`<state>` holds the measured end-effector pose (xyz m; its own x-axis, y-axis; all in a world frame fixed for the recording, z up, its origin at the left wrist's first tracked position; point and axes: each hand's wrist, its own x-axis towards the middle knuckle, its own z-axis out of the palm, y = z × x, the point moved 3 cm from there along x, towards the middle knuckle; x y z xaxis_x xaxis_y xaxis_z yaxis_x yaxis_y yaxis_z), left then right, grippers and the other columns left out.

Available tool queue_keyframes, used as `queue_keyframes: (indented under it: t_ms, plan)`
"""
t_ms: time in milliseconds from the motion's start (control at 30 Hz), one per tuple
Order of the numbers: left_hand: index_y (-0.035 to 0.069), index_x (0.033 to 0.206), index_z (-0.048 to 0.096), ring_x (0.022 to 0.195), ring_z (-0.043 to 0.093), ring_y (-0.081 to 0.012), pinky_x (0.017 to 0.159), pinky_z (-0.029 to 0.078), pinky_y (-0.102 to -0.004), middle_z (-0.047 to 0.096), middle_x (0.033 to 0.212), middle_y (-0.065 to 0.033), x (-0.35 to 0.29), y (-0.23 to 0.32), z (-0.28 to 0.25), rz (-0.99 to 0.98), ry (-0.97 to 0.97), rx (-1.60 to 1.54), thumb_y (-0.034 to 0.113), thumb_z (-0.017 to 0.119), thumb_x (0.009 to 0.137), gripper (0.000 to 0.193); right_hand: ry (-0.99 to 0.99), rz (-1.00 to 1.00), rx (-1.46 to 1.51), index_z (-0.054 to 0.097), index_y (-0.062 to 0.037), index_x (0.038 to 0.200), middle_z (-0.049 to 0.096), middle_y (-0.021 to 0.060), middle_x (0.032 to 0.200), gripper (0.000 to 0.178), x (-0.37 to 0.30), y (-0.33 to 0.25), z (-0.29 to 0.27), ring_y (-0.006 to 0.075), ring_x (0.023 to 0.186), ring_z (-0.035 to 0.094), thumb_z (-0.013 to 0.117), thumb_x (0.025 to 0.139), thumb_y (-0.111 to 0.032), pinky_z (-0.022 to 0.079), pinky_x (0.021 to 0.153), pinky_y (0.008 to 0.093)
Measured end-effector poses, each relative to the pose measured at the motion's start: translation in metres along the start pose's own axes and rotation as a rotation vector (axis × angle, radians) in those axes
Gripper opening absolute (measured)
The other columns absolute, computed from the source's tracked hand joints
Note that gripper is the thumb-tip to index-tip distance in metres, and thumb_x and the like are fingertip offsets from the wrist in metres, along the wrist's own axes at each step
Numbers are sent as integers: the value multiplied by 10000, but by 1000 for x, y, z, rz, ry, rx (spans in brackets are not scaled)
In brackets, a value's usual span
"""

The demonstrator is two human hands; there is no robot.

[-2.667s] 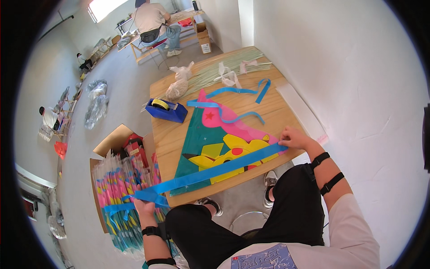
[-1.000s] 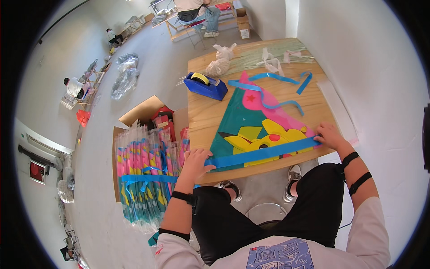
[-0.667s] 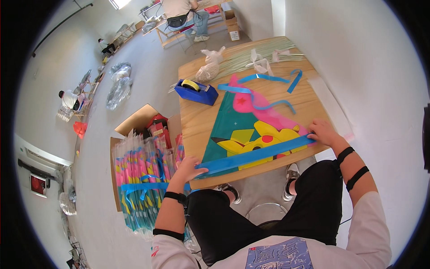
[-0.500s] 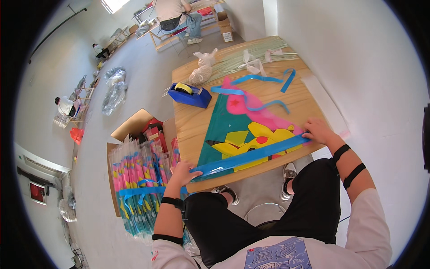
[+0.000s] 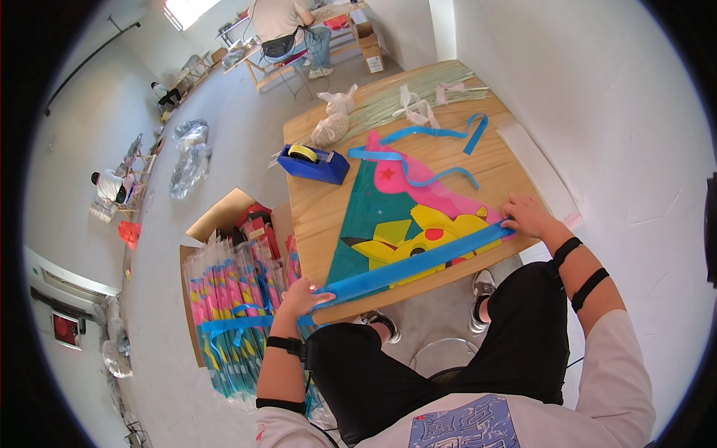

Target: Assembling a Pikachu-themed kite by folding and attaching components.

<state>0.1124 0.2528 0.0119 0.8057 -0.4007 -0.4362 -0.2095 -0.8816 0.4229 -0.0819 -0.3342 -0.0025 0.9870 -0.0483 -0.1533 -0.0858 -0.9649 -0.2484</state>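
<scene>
1. Blue ribbon (image 5: 418,260), wide and glossy: stretches straight between left hand (image 5: 302,296) and right hand (image 5: 525,215), over the near side of the plastic sheet (image 5: 370,201); cannot tell whether pressed flat all along

2. At left hand: thumb apart from the other fingers, laid at the ribbon's left end, by the near left corner of the table (image 5: 489,179); partly hidden underneath, so cannot tell if clamped

3. At right hand: thumb and fingertips together, clamped on the ribbon's right end, beside the sheet's right corner

4. Under the ribbon: triangular sheet in teal and pink, flat on the wooden top, with a yellow cartoon figure partly covered and a red star near the far tip

5. Across the sheet's far tip and pink side: narrow blue ribbon (image 5: 426,132), loose and curling, partly on bare wood

6. Farther back on the same top: blue tape dispenser (image 5: 314,167) with a yellow roll at the left edge, knotted plastic bag (image 5: 331,128), thin pale sticks (image 5: 373,110) and crumpled white strips (image 5: 420,112)

7. Left of the table: cardboard box (image 5: 218,214), packed with colourful bundles (image 5: 228,287) in clear wrapping
</scene>
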Motion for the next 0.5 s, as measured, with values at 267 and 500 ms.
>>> queue_keyframes:
  t_ms: [267, 500]
  plan:
    - [-1, 720, 504, 580, 457, -212, 564, 402, -433, 478, 671, -82, 3, 7, 0, -75, -17, 40, 399, 961, 753, 609, 7, 3, 5, 697, -142, 1034, 594, 100, 1151, 283, -1, 2, 1, 331, 1226, 557, 762, 933, -399, 423, 1021, 482]
    - [10, 825, 609, 724, 506, -124, 629, 428, -347, 504, 759, -2, 1, -9, -4, 112, 38, -174, 282, 956, 790, 442, -2, 2, 23, 691, -145, 1017, 590, 96, 1145, 280, 2, -1, 2, 329, 1227, 553, 762, 930, -402, 420, 1023, 480]
